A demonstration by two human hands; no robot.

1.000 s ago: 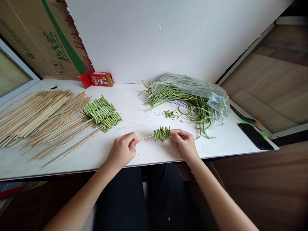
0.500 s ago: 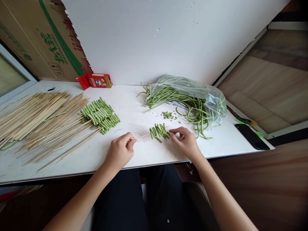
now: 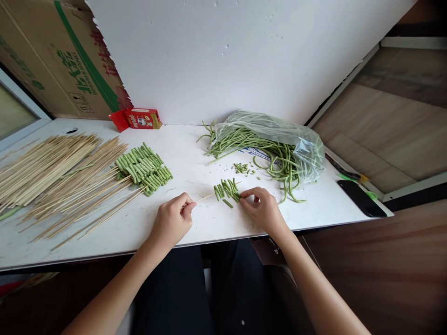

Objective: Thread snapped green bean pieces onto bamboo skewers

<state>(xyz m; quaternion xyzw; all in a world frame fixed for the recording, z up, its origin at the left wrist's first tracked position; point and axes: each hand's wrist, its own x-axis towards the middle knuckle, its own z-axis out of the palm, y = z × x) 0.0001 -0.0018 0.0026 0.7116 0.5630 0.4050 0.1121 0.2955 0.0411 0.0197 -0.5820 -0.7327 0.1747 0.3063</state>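
My left hand is closed in a pinch round the end of a thin wooden skewer, which points right, toward the cut green bean pieces. Several pieces lie across the skewer side by side, and its tip shows just past them. One short bean piece sits nearer the table's front edge. At the right end of the row, the thumb and forefinger of my right hand pinch a bean piece, partly hidden by the fingertips.
Bean-loaded skewers and bare skewers lie on the left. Long beans spill from a clear plastic bag behind, near small bean scraps. A red box stands at the back; a black phone lies right.
My right hand has shifted slightly left against the row of bean pieces, and more of the skewer's tip shows. My left hand keeps its hold. The whole view has shifted a little.
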